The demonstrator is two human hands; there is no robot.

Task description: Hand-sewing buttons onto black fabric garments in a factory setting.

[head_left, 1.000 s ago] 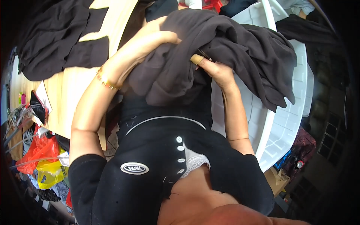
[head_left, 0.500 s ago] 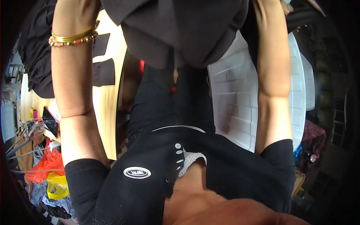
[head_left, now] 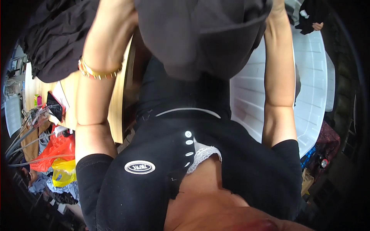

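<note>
A dark charcoal piece of cloth (head_left: 204,42), seemingly a garment, hangs in loose folds between my raised arms, above my lap. My left wrist (head_left: 125,11), with gold and beaded bracelets below it, passes to the cloth's left edge. On its other side is my right wrist (head_left: 276,9). The cloth hangs from between the two hands and is held up by them, though the fingers are hidden by the fabric and the top edge of the picture. Its upper part is cut off too.
Dark fabric (head_left: 58,42) is heaped on the wooden table (head_left: 112,119) at left. A phone-like dark slab (head_left: 56,104), a red bag (head_left: 58,148) and a yellow bag (head_left: 63,173) lie near it. At right stands a white plastic bin (head_left: 314,77); beyond it another person's hand (head_left: 317,26) touches black cloth.
My left arm has swung inward to the right, and the cloth has shifted right with it. Dark pieces on the table are now covered from view by my arm and the heap.
</note>
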